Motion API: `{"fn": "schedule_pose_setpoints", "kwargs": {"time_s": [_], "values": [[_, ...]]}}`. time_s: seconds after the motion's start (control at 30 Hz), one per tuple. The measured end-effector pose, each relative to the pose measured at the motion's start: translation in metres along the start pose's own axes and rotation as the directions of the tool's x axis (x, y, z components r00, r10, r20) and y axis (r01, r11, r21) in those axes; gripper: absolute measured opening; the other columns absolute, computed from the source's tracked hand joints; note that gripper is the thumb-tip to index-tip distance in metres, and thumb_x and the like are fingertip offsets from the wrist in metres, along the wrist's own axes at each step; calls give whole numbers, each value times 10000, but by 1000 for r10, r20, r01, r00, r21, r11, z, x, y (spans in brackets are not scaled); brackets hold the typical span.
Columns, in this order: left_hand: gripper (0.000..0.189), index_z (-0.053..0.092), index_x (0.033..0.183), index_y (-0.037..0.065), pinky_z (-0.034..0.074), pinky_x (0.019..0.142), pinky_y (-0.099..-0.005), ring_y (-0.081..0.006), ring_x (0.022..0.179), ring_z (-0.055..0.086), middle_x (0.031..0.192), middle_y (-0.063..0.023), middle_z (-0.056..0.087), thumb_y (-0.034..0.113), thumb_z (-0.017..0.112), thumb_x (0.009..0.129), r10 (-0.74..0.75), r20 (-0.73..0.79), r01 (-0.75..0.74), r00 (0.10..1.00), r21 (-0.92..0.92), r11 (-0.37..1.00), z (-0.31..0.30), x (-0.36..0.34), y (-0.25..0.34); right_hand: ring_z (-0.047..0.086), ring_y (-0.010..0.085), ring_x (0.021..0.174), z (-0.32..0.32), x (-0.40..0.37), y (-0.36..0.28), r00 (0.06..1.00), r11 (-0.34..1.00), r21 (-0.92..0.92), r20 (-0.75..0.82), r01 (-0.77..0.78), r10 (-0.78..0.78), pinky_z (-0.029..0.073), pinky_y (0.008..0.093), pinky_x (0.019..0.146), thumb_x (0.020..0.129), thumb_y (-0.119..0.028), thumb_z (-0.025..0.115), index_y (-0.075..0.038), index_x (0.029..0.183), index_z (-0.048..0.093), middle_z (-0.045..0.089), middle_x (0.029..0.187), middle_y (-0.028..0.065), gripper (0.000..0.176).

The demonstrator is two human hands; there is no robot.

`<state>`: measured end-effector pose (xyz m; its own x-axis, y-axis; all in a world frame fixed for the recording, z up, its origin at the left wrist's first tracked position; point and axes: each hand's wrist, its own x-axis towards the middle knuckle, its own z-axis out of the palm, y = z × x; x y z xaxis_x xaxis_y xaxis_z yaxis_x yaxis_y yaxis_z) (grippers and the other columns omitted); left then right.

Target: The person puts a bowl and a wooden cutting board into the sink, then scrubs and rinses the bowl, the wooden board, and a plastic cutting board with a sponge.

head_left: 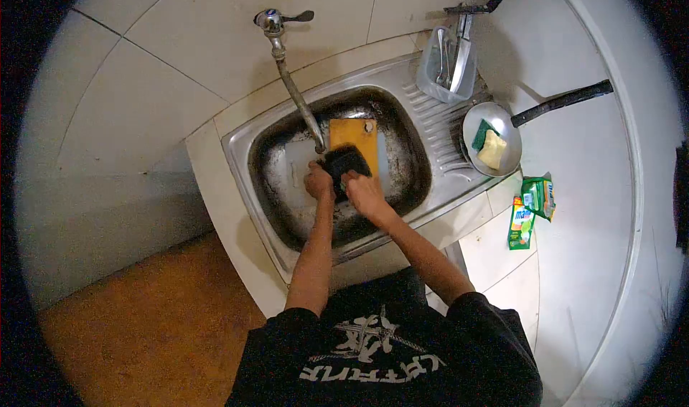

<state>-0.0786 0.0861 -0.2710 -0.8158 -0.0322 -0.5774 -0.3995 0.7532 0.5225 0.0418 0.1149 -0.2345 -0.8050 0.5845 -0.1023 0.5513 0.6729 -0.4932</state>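
Observation:
Over the sink basin, my left hand (318, 181) grips the left edge of a black square dish (347, 160) under the spout of the tap (296, 95). My right hand (364, 193) is closed against the near right part of the dish. Its fingertips are partly hidden, and whatever they may hold cannot be made out. Behind the dish, a yellow cutting board (353, 131) lies in the metal sink (410, 164). A pale, flat piece (295, 171) shows in the basin to the left of my hands.
On the ribbed drainboard stand a clear plastic container (429, 84) with knives and other utensils, and a frying pan (472, 123) holding a green scouring pad and a pale yellow sponge. Two green packets (522, 224) rest on the tiled counter at right.

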Motion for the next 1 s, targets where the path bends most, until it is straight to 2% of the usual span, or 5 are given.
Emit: {"fn": "schedule_pose_setpoints", "kwargs": {"time_s": [0.13, 0.37, 0.67, 0.73, 1.0], "values": [[673, 572, 854, -123, 417, 749, -493, -426, 820, 554, 886, -294, 569, 498, 313, 843, 172, -58, -166, 983, 96, 981, 18, 22, -23, 567, 378, 687, -2, 3, 6, 1000, 996, 90, -31, 6, -3, 454, 452, 591, 686, -52, 523, -4, 834, 541, 574, 797, 204, 156], [701, 544, 902, -127, 422, 744, -486, -419, 840, 538, 956, -289, 538, 523, 288, 859, 48, 77, -46, 996, -27, 999, 25, 38, -30, 565, 381, 655, 5, 0, -2, 996, 1000, 25, -89, -1, 3, 458, 449, 565, 684, -47, 524, 9, 835, 539, 568, 771, 214, 161], [577, 566, 874, -35, 429, 614, -488, -356, 780, 556, 903, -280, 524, 463, 275, 890, 441, -30, -422, 897, 233, 876, 20, 28, -36, 563, 394, 686, -12, 19, 39, 976, 985, 39, -136, -167, 171, 462, 456, 597, 757, -86, 521, 17, 870, 531, 566, 790, 225, 153], [598, 531, 942, -72, 432, 636, -467, -371, 766, 548, 927, -285, 518, 471, 286, 883, 281, 191, -299, 941, 74, 951, -1, 5, -14, 554, 398, 775, -42, 9, 23, 932, 979, 203, -348, -33, 104, 440, 460, 651, 758, -55, 516, 26, 911, 515, 555, 844, 235, 173], [672, 381, 1158, -121, 406, 795, -456, -376, 951, 511, 1138, -282, 453, 481, 350, 862, 18, 159, -1, 987, -104, 995, 4, 46, -30, 513, 373, 852, -124, -38, 100, 722, 948, 137, -620, -286, 308, 409, 413, 750, 773, -101, 517, -2, 952, 500, 528, 937, 209, 205]]}}
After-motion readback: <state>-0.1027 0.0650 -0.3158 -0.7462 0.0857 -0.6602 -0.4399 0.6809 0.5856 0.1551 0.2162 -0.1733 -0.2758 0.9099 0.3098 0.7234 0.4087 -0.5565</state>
